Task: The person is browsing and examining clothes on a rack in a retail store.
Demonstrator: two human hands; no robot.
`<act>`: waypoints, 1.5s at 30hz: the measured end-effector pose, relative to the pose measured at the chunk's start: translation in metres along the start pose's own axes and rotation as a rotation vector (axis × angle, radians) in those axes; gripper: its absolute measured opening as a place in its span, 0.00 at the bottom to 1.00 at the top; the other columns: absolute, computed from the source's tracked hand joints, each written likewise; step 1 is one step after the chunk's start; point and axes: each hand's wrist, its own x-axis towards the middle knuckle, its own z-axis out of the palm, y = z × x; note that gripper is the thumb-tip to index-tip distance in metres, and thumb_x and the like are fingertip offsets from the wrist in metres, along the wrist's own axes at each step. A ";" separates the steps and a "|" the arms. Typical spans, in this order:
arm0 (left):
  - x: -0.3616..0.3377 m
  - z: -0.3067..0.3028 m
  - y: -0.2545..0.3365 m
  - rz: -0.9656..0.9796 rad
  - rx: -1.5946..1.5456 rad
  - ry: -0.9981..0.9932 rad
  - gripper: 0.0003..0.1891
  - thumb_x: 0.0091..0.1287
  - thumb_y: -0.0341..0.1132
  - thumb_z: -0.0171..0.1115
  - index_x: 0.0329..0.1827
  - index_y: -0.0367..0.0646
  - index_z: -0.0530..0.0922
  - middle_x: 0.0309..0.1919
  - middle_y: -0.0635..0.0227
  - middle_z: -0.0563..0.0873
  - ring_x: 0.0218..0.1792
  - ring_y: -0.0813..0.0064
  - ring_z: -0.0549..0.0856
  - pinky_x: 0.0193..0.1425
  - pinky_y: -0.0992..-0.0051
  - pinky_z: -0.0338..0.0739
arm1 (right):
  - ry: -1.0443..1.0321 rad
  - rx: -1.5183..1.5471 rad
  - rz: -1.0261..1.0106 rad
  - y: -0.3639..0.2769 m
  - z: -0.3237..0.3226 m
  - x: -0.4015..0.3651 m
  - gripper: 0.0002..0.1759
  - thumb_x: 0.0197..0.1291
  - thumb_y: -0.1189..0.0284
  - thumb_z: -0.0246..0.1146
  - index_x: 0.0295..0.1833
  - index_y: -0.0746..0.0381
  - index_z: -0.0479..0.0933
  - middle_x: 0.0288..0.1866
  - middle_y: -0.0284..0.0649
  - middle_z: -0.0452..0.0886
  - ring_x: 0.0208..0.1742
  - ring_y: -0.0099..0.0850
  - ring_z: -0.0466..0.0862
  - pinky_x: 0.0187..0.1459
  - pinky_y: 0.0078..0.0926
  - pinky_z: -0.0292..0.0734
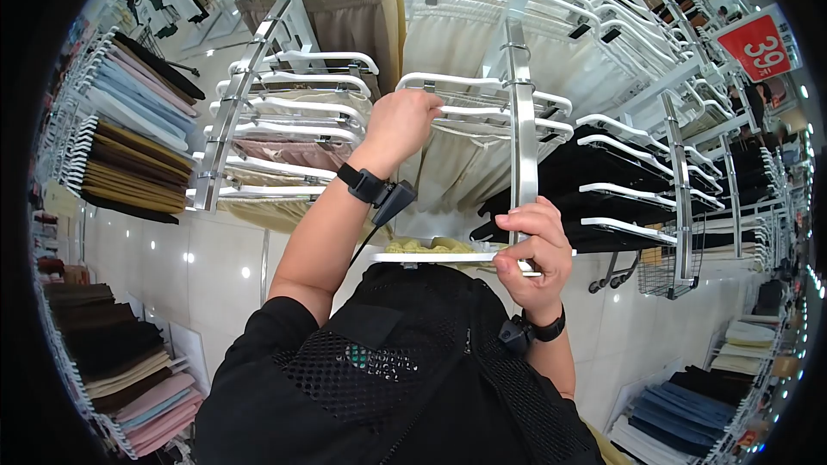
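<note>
My left hand (401, 127) is closed at the left end of a white hanger (478, 112) that carries cream trousers (461, 159). This hanger is on a metal display rail (523, 120) that runs toward me. At the near end of the rail, my right hand (540, 254) has its fingers curled round another white hanger (431, 257). Yellow fabric (431, 246) hangs from that one, close to my chest and mostly hidden below. Both wrists wear black straps with small devices.
Left of me a second rail (231, 112) holds trousers on white hangers. Black garments (594, 181) hang to the right, near a wire basket cart (663, 258). Folded clothes (680, 413) fill low shelves on both sides. A red price sign (760, 47) stands at upper right.
</note>
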 end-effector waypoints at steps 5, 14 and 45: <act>0.001 -0.003 0.003 -0.049 -0.010 -0.053 0.09 0.74 0.36 0.71 0.52 0.46 0.94 0.48 0.59 0.95 0.50 0.50 0.92 0.55 0.53 0.87 | 0.006 0.004 0.001 0.001 0.000 -0.001 0.13 0.55 0.66 0.82 0.29 0.56 0.83 0.54 0.37 0.93 0.56 0.42 0.89 0.71 0.53 0.72; -0.054 -0.055 0.036 0.174 -0.332 -0.089 0.20 0.69 0.36 0.78 0.62 0.41 0.89 0.57 0.53 0.92 0.58 0.48 0.90 0.63 0.57 0.85 | -0.001 0.004 -0.018 0.004 0.000 0.000 0.12 0.51 0.68 0.83 0.29 0.55 0.84 0.54 0.37 0.93 0.55 0.42 0.90 0.69 0.52 0.73; -0.081 -0.032 0.049 0.080 -0.121 -0.253 0.08 0.78 0.33 0.65 0.52 0.41 0.87 0.43 0.52 0.92 0.48 0.44 0.90 0.53 0.49 0.83 | -0.007 -0.071 -0.048 0.006 0.000 0.003 0.16 0.49 0.67 0.81 0.45 0.57 0.90 0.66 0.45 0.88 0.64 0.51 0.86 0.73 0.58 0.75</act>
